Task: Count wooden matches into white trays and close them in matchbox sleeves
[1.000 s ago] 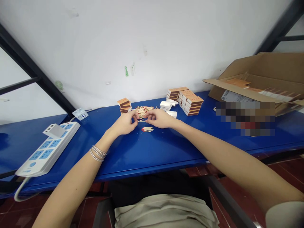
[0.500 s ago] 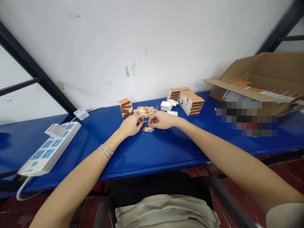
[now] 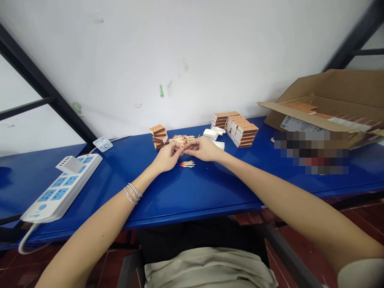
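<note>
Left hand (image 3: 167, 157) and right hand (image 3: 201, 149) low over the blue table (image 3: 192, 192), fingers (image 3: 179, 149) pinched narrow, tips nearly meeting (any matchstick between them too small to tell). Loose matches (image 3: 181, 139) lie just beyond the hands, a small match bundle (image 3: 187, 164) just nearer. Matchbox stack (image 3: 159, 135) beside left hand.

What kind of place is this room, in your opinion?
Probably a small matchbox workroom: stacked matchboxes, loose red-tipped matches on a blue bench, and an open cardboard carton holding more boxes.
</note>
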Tool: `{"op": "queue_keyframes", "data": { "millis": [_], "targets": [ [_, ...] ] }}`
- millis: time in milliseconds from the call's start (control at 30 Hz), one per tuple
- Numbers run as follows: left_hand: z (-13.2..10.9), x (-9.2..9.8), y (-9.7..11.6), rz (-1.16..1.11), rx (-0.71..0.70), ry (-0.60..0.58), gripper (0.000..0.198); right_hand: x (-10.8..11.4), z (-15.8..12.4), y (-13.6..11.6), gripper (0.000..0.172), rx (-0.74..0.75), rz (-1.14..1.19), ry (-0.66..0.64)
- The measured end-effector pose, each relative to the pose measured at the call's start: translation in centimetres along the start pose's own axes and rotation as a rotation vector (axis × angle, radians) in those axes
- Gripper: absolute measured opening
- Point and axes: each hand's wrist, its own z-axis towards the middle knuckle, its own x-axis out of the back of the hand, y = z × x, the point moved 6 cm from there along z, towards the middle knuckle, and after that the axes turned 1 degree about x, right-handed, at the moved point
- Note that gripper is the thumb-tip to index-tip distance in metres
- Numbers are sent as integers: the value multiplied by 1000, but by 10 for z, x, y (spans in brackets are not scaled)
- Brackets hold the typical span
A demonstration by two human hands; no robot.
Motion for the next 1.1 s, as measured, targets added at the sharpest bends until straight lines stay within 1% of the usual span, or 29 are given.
{"op": "queue_keyframes", "data": {
  "millis": [67,133,167,233,300,333,400,500,567,600,733,967,1100],
  "targets": [
    [0,-3,0,-146,32,-39,20,-1,1,1,15,-15,112,24],
    [1,-2,-1,-173,70,-49,21,-1,1,3,13,-57,164,29],
    [1,1,-2,-120,76,-34,20,0,1,3,12,-76,160,28],
    [1,11,-2,87,57,29,15,3,2,3,10,-81,91,25],
    [1,22,-2,316,50,94,11,5,2,-1,10,-42,-19,3],
    [0,26,-4,394,65,110,9,5,2,-3,11,-16,-67,-28],
    [0,30,-8,463,118,108,7,3,1,-6,13,13,-129,-106],
    [-1,30,-12,496,181,114,10,-4,-2,-7,14,26,-147,-251],
    [0,28,-15,526,212,121,12,-7,-4,-7,16,29,-135,-308],
    [0,28,-16,540,224,123,13,-8,-4,-8,16,31,-130,-316],
    [1,26,-19,579,244,119,12,-9,-4,-8,18,39,-128,-296],
    [0,27,-21,612,275,122,12,-13,-1,-4,17,9,-132,-264],
    [-4,31,-15,636,287,148,10,-12,0,-2,16,-15,-116,-197]
  ]
}}
